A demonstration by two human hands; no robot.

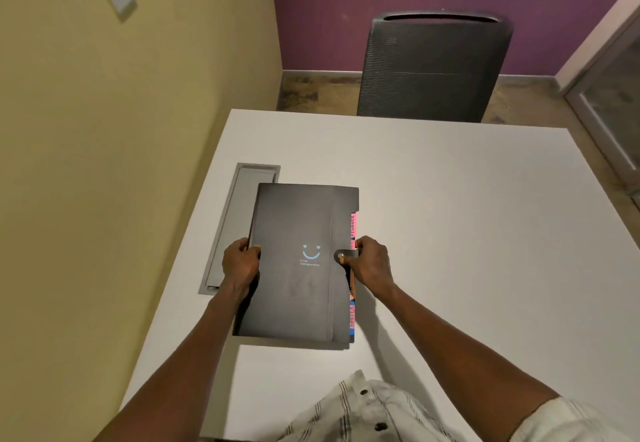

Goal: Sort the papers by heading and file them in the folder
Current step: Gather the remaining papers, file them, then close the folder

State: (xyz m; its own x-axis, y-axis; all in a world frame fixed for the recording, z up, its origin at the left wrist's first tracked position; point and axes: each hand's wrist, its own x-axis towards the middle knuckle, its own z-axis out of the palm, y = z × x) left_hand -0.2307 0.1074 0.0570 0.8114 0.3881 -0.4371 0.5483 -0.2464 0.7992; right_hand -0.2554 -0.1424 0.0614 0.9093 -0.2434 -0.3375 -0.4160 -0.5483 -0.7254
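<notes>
One white table (467, 233) is seen, its far edge running across the middle of the view and its left edge set against a yellow wall. One dark mesh chair (434, 67) is placed just beyond the far edge, with its back turned toward the table. One grey cable tray (230, 227) is recessed into the tabletop along the left edge.

One black folder (298, 268) is found on the left half of the table, nearer the near edge than the far one, with its long sides running from near to far. Its upper left corner is laid over part of the cable tray. The folder is closed, and one small pale-blue smiling mark with a line of lettering beneath is printed on its cover; the lettering cannot be read. Along the folder's right side, pink and blue divider tabs (353, 317) are exposed; their number cannot be counted. No loose papers can be made out.

Two hands are applied to the folder. The left hand (240, 263) is curled round the folder's left edge, with the thumb laid on the cover and the fingers tucked beneath. The right hand (372, 261) is closed on the right edge, and one closure strap (346, 255), fixed by a round snap, is pinched there by the thumb. Whether the snap is fastened cannot be told.

One striped, buttoned shirt (374, 410) is visible at the near edge.
</notes>
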